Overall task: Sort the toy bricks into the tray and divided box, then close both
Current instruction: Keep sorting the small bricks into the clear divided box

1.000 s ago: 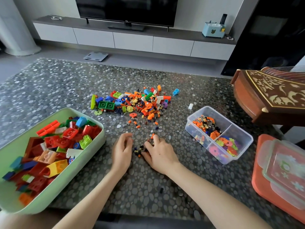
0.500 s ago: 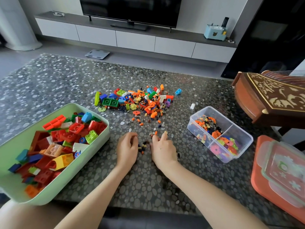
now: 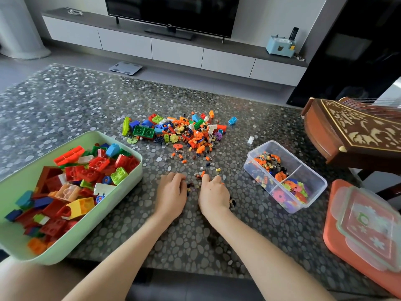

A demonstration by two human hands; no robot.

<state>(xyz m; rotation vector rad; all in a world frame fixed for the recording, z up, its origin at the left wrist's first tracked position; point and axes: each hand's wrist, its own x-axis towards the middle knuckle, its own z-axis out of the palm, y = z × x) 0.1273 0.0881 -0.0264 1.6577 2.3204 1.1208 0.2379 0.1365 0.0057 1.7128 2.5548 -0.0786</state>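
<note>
- Both hands have closed in on each other since a second ago; the right hand (image 3: 213, 197) has turned so its knuckles now point up-frame, and the gap between the hands is narrower.
- Head view: left hand (image 3: 171, 197) and right hand lie knuckles-up on the pebble-patterned table (image 3: 65, 105), lower centre, fingers curled down, a cluster of tiny bricks (image 3: 192, 186) between them. Fingertips are hidden, so I cannot tell whether either hand holds a piece.
- Loose brick pile (image 3: 182, 131) sits at centre frame, above the hands, with strays trailing down towards them.
- Green tray (image 3: 104, 218), lower left, is open and filled with large bricks.
- Divided box (image 3: 308, 170), right of the hands, is open: tiny bricks in its far-left compartment, flower discs in the near one.
- Orange lid (image 3: 338, 242), lower right edge, has the clear lid (image 3: 373, 227) lying on it.
</note>
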